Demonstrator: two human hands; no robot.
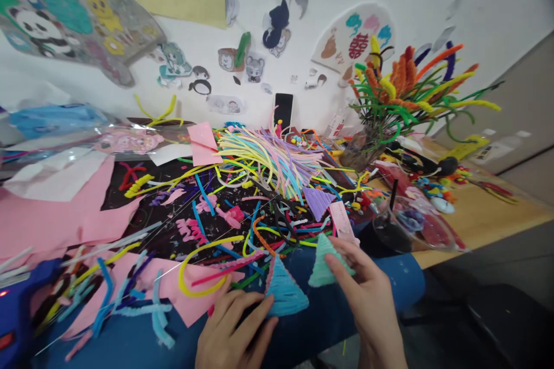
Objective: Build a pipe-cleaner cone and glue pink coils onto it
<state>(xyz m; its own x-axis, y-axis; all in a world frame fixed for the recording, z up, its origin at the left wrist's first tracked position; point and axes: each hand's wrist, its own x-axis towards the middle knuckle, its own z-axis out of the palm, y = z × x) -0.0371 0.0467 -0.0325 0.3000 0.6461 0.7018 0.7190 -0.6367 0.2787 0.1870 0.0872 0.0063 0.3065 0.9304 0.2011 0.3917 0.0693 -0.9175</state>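
My left hand [236, 323] is at the front edge of the table, its fingers bent and closed at the left side of a blue triangle [286, 294] that looks wrapped in fuzzy pipe cleaner. Pink shows along that triangle's upper left edge. Between the thumb and fingers of my right hand [366, 288] is a mint-green triangle [322, 265] of the same fuzzy make, tilted upright just right of the blue one. A purple triangle [319, 203] lies farther back, beside a pink tag [341, 220]. Black-handled scissors [283, 222] rest among loose pipe cleaners.
A bundle of pastel pipe cleaners [268, 155] lies mid-table. Pink paper sheets [73, 207] and a blue glue gun [26, 305] are at left. At right stand a jar of pipe-cleaner flowers [361, 147] and a clear plastic cup [392, 230]. A phone [283, 109] leans against the wall.
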